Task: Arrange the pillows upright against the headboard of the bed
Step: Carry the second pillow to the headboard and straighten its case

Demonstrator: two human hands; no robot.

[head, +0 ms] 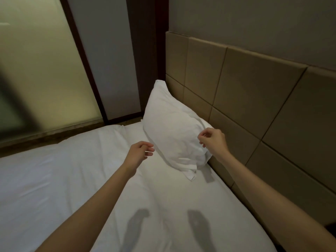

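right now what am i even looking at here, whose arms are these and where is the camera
This is one picture from a camera worn on a person's head, looking forward and down, so the two bare arms are the wearer's own. There is no robot. Below them is a bed with a white sheet. One white pillow stands tilted against the tan padded headboard. The left hand hovers just short of the pillow with loosely curled fingers, holding nothing. The right hand is at the pillow's near edge by the headboard; whether it pinches the fabric cannot be told. The dark shapes on the sheet are shadows.
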